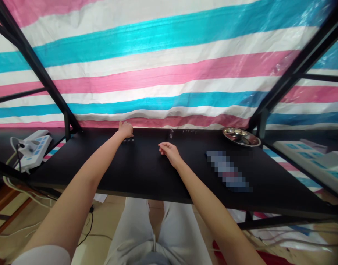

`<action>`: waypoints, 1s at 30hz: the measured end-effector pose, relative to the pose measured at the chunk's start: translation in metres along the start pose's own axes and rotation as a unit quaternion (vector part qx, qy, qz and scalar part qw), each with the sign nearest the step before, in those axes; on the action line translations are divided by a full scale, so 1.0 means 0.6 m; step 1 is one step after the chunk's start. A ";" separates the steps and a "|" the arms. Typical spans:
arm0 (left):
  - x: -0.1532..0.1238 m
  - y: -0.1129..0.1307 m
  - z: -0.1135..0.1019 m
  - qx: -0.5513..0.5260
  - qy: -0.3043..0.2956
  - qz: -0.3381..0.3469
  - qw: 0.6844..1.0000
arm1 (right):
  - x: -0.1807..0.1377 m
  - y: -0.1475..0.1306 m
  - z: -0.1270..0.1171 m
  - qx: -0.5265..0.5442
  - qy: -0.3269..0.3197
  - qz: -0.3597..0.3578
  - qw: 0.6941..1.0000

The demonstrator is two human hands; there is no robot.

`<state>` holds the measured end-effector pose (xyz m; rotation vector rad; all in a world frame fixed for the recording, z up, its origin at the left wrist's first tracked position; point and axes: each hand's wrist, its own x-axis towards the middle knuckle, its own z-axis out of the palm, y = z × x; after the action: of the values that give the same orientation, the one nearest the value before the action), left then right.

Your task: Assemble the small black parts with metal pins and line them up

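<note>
My left hand [126,129] is at the back left of the black table [146,173], its fingers curled in and partly hidden. Just below it sit several tiny pale pieces [129,140] in a short row, too small to name. My right hand [169,151] hovers or rests near the middle of the table, thumb and fingertips pressed together; whatever they hold, if anything, is too small to make out. Behind the right hand lies a little cluster of clear pieces [171,133]. Further right, several more tiny pieces [189,131] form a row near the back edge.
A shiny oval metal dish [242,137] stands at the back right. In front of it lies a blurred-out oblong object [228,171]. Black frame bars rise at both sides before a striped plastic sheet [157,73]. A white power strip [35,152] with cables sits left.
</note>
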<state>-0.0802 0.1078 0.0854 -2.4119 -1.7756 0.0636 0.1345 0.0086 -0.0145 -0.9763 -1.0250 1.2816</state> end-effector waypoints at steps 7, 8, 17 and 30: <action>0.003 0.000 0.004 0.024 -0.014 0.002 1.000 | 0.002 0.002 0.000 -0.003 0.000 0.001 1.000; 0.003 0.000 0.004 0.025 -0.013 0.003 1.000 | 0.002 0.002 -0.001 -0.004 0.000 0.002 1.000; -0.003 0.007 0.000 0.007 0.001 0.023 1.000 | 0.000 -0.001 -0.001 -0.011 -0.001 0.001 1.000; -0.035 0.159 0.048 -0.059 0.066 0.248 0.965 | 0.009 0.004 -0.012 -0.110 0.085 -0.052 0.989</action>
<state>0.0002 0.0629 0.0420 -2.8111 -1.1165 -0.1490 0.1407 0.0140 -0.0187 -1.1634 -1.0837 0.9959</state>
